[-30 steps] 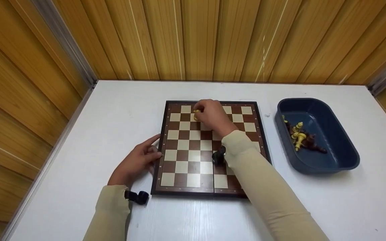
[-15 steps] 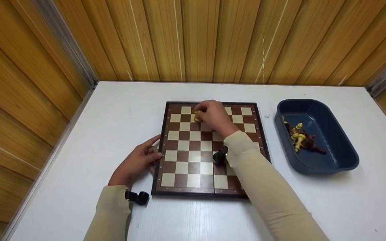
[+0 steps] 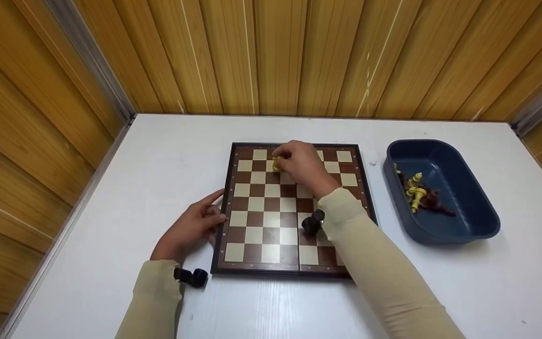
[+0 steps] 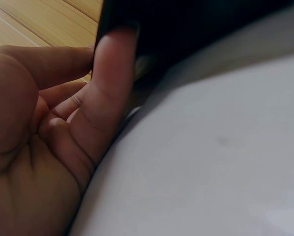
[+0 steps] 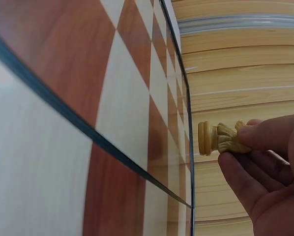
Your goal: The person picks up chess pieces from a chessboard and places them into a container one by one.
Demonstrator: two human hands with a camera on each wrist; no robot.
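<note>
Between the thumb and fingers of my right hand (image 3: pixel 303 164) is a yellow chess knight (image 5: pixel 225 139), which it pinches by the head. The knight's round base faces the chessboard (image 3: pixel 272 205), near its far side. A narrow space shows under the base in the right wrist view, though whether they touch is hard to tell. My left hand (image 3: pixel 191 227) lies at the board's left edge, its thumb and extended index finger touching the dark side. In the left wrist view the thumb (image 4: pixel 115 66) rests against that dark side, and the other fingers bend loosely behind it.
To the right of the board stands a dark blue bin (image 3: pixel 475 197) with yellow and dark brown chess pieces (image 3: pixel 417 193) lying in its left part. The white table (image 3: pixel 167 155) meets a wood-patterned panel wall (image 3: pixel 275 61) at the back.
Very little differs. My right wrist and forearm have shifted slightly to the right and turned, while the fingers keep pinching the knight over the same area. The left hand stays at the edge.
</note>
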